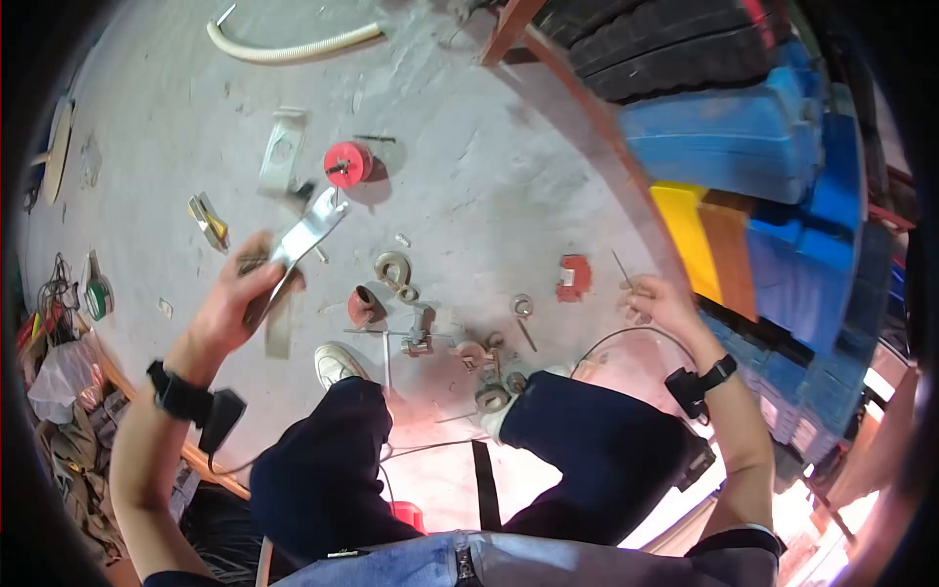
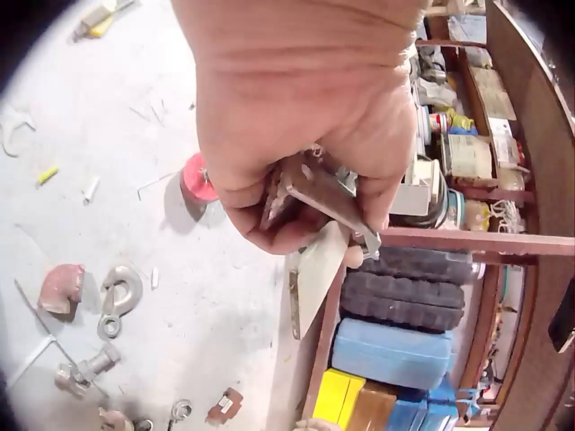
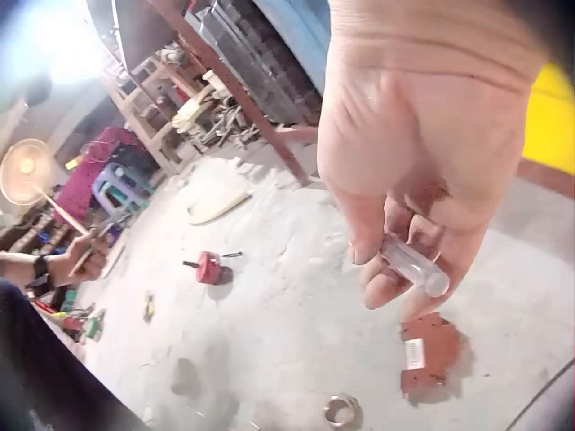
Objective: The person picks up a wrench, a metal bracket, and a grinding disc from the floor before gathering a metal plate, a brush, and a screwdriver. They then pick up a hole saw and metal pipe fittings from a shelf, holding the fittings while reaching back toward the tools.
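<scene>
My left hand (image 1: 238, 293) grips a flat, bent silver metal bracket (image 1: 311, 230) with a notched end, raised over the left side of the floor. In the left wrist view the fingers curl round its plates, and part of it is hidden in the palm. Near its far end in the head view lies a red hole saw (image 1: 344, 166). At the right, my right hand (image 1: 663, 307) holds a slim screwdriver-like tool, its thin shaft (image 1: 620, 266) pointing up and away. The right wrist view shows its clear handle (image 3: 415, 267) between thumb and fingers. A red-brown flat piece (image 1: 573, 279) lies beside that hand.
A metal hook (image 1: 393, 269), a pipe elbow (image 1: 363, 307), a valve fitting (image 1: 418, 340) and a ring (image 1: 523, 305) lie between the hands. A yellow utility knife (image 1: 207, 224) is at left. Blue cases (image 1: 724, 137) line the right. A cable (image 1: 626, 331) runs beside the right wrist.
</scene>
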Available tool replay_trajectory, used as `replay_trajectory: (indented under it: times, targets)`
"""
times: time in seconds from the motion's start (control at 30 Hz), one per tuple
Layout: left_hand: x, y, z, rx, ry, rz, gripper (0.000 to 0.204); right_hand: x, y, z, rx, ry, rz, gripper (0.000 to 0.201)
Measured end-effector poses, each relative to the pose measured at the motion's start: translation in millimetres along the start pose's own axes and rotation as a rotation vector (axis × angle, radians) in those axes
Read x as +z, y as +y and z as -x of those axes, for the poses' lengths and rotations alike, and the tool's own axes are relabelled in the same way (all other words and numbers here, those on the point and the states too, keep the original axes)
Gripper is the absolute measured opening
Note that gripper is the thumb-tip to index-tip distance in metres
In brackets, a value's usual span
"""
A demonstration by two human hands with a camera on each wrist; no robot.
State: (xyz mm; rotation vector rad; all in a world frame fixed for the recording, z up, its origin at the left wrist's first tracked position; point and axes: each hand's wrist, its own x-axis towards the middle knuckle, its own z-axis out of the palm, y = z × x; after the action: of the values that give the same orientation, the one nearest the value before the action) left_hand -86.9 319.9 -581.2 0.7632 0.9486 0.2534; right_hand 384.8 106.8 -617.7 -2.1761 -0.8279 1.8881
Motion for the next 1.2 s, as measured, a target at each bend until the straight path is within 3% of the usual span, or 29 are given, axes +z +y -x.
replay_trajectory:
  times: [0.07,0.13,0.2,0.23,0.27,0.3,0.33,0.37,0.4,0.43,0.47,0.5,0.53,0.57,0.6,0.67,0.7,0.83,0.93,1.0,1.07,1.2]
  targets:
    - [-16,10,42,-0.018,0.088,0.074,0.035,-13,22,39,0.060,0.201,-0.005,0.025]
    - [-11,33,87,0.000,0.205,0.042,0.039,-23,53,81,0.157,0.364,0.227,0.026]
    - [-23,40,131,0.032,0.229,0.053,0.040,-28,157,117,-0.079,0.632,0.524,0.024]
    - [-30,40,156,0.018,0.270,0.043,0.041,-21,134,155,0.118,0.540,0.524,0.024]
    - [-27,43,175,0.042,0.264,0.134,0.040,-5,136,192,0.081,0.607,0.428,0.024]
    - [-12,52,197,0.058,0.371,0.187,0.039,7,114,227,0.227,0.610,0.504,0.026]
    - [-4,63,216,0.086,0.315,0.164,0.039,13,112,255,0.305,0.524,0.543,0.026]
    - [4,70,235,0.115,0.309,0.180,0.036,23,113,286,0.232,0.549,0.489,0.025]
    - [8,69,257,0.056,0.364,0.276,0.031,33,104,316,0.398,0.506,-0.010,0.022]
    - [14,72,277,0.001,0.401,0.290,0.026,39,105,338,0.442,0.514,0.016,0.020]
    - [3,57,292,0.020,0.331,0.285,0.024,42,97,358,0.426,0.558,-0.011,0.020]
    - [34,88,306,0.026,0.337,0.273,0.023,48,79,382,0.439,0.523,0.050,0.020]
    - [68,137,323,-0.149,0.390,0.191,0.014,55,64,405,0.457,0.490,0.105,0.020]
    - [51,120,330,-0.090,0.216,0.267,0.022,58,55,421,0.593,0.475,-0.105,0.023]
    - [64,131,337,-0.057,0.186,0.274,0.018,63,49,440,0.585,0.506,-0.145,0.023]
    - [91,177,357,-0.105,0.120,0.156,0.017,72,33,469,0.462,0.559,-0.279,0.024]
    - [98,185,366,-0.077,0.144,0.211,0.018,73,-7,493,0.443,0.606,-0.283,0.023]
    - [121,218,385,0.081,0.150,0.377,0.022,89,-20,535,0.332,0.726,-0.379,0.025]
    - [132,260,402,0.126,0.021,0.312,0.020,103,-39,562,0.243,0.922,-0.920,0.022]
    - [138,280,407,0.163,-0.026,0.292,0.018,109,-53,585,0.010,0.849,-1.326,0.016]
    - [165,309,418,0.220,-0.038,0.237,0.015,104,-90,605,-0.081,0.816,-1.557,0.011]
    - [185,325,415,0.224,-0.076,0.224,0.015,84,-111,618,-0.301,0.759,-1.618,0.017]
